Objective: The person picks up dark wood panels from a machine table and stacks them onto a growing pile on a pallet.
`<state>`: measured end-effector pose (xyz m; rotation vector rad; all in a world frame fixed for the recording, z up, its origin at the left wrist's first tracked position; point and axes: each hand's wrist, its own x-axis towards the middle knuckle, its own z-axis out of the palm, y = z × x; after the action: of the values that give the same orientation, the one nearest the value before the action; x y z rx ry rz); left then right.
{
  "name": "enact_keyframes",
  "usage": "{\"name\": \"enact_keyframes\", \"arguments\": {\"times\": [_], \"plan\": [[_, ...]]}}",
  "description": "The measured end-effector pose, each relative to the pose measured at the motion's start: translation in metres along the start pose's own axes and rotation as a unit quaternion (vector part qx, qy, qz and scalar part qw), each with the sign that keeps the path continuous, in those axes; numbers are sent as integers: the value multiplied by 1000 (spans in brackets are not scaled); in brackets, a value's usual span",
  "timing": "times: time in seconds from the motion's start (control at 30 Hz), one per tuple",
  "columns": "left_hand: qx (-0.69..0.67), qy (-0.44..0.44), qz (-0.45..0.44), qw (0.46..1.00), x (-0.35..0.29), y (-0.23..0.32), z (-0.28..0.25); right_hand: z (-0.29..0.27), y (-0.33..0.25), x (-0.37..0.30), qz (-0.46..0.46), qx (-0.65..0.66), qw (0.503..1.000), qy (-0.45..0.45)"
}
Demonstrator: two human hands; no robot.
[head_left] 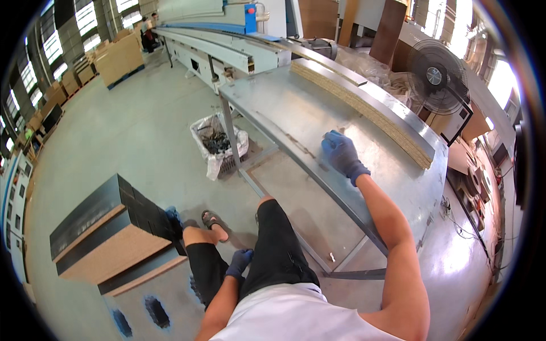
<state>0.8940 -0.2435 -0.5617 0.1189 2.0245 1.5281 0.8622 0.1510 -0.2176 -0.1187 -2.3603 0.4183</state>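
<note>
My right hand [343, 153], in a blue-grey glove, rests closed on the sheet-metal top of a table [307, 105]. Its fingers curl downward, and anything inside them is hidden. Just beyond it lies a long particleboard strip [364, 108] with a pale upper face, and a narrower strip [330, 63] runs behind that one. In a matching glove, my left hand [240, 262] is held in a loose fist against my thigh, with nothing visible in it. A stack of dark-faced boards [91, 219] with raw brown edges is beside my legs on the left.
Past the table's far end stretches a long white and blue machine [227, 48]. A lined waste basket [210, 142] stands by the table leg. At the right is a black floor fan [437, 77], with cables [458, 224] on the floor below. Pallet stacks [119, 59] stand far left.
</note>
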Motion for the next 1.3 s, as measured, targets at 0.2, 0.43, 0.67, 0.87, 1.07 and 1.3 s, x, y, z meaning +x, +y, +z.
{"name": "enact_keyframes", "arguments": {"times": [0.2, 0.43, 0.67, 0.87, 1.07, 1.3], "plan": [[76, -35, -1, 996, 19, -31, 10, -67, 96, 48, 72, -88, 971, 211], [122, -120, -69, 983, 18, -13, 28, -138, 239, 84, 270, -238, 932, 47], [216, -98, -77, 968, 15, -13, 22, -103, 264, 125, 373, -241, 868, -221], [262, -109, -34, 958, 23, -49, 37, -99, 273, 109, 351, -259, 882, -176], [209, -95, -90, 969, 25, -34, 44, -104, 244, 84, 315, -306, 889, -131], [181, -88, -54, 978, 26, -42, 31, -120, 141, 17, 315, -309, 888, -131]]}}
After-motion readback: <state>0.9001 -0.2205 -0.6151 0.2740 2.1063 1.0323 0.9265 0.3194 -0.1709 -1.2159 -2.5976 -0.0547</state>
